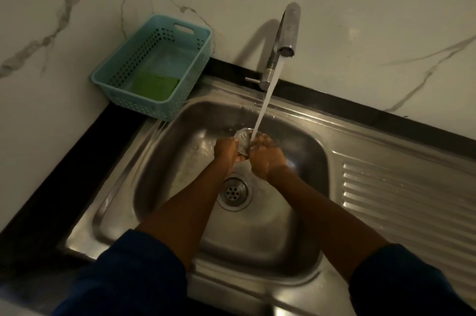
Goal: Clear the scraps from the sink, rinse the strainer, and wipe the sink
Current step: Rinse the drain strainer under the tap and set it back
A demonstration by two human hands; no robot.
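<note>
Both my hands are over the middle of the steel sink (164, 166), under running water from the tap (284, 40). My left hand (226, 150) grips the round metal strainer (243, 139) by its left edge and holds it tilted up. My right hand (266, 158) curls around the strainer's right side, and the stream lands between hand and strainer. Below my hands the drain (234, 193) sits uncovered. Pale scrap flecks lie on the sink floor (188, 161) to the left.
A teal perforated basket (154, 65) stands at the sink's back left corner with a green sponge (154, 87) inside. The ribbed draining board (407, 202) runs to the right. Marble wall panels rise behind and to the left; a black counter edge borders the sink.
</note>
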